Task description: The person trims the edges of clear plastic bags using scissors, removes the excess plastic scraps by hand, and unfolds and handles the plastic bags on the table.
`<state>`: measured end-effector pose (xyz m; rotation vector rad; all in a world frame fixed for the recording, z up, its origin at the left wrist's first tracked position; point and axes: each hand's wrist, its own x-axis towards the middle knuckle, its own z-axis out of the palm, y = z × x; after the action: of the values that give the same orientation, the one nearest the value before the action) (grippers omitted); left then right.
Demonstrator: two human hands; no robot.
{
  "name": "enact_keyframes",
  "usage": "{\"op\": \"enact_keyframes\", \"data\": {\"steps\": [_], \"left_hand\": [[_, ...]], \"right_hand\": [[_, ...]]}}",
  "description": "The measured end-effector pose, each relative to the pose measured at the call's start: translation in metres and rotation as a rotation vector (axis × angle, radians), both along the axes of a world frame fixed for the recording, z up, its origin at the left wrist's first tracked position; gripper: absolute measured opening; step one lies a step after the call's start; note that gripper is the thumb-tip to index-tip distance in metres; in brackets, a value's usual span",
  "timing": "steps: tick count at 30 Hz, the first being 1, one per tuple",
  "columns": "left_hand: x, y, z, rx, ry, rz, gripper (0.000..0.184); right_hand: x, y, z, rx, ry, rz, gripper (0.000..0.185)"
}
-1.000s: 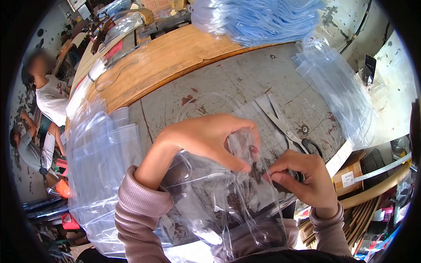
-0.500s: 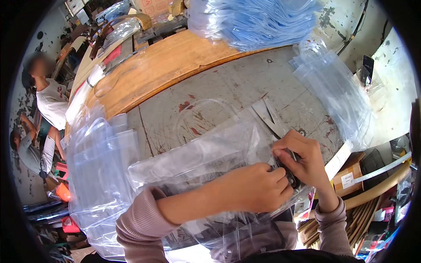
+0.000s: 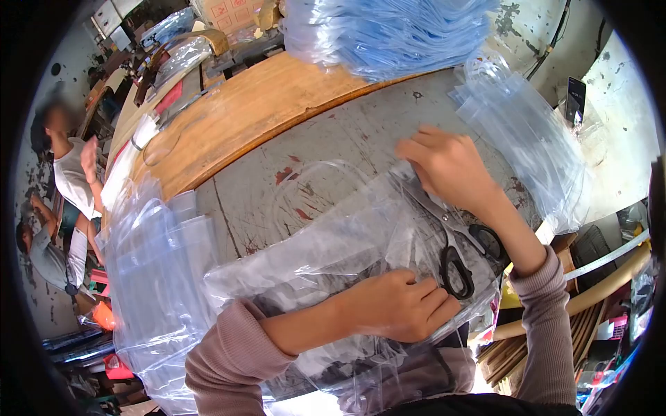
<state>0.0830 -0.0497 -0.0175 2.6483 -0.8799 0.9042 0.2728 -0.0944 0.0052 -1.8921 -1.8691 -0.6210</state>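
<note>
A clear plastic bag with a looped handle lies across the grey tabletop in front of me. My left hand is closed on the bag's near edge. Beyond the scissors' blades, my right hand is over the bag's far right corner; its fingers are bent and slightly blurred, and what they hold, if anything, is hidden. The black-handled scissors rest on the bag between my hands, blades pointing away and partly under my right hand.
Clear bags are piled on the left, more bags at the right. A big bluish plastic stack stands behind the wooden board. A phone leans at the right. Two people are at the far left.
My right hand has moved away from me, from beside the scissors' handles to the bag's far corner, uncovering the handles. My left hand came down to the near edge and has stayed there.
</note>
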Motion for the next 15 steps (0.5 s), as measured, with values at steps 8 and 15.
{"op": "enact_keyframes", "data": {"steps": [8, 15], "left_hand": [[-0.005, -0.007, -0.005, -0.003, -0.009, -0.033, 0.011], [-0.003, -0.003, -0.002, -0.029, 0.003, 0.015, 0.015]], "right_hand": [[0.030, 0.012, 0.016, -0.046, 0.060, -0.065, 0.017], [-0.002, -0.110, 0.057, 0.075, 0.586, -0.326, 0.023]]}}
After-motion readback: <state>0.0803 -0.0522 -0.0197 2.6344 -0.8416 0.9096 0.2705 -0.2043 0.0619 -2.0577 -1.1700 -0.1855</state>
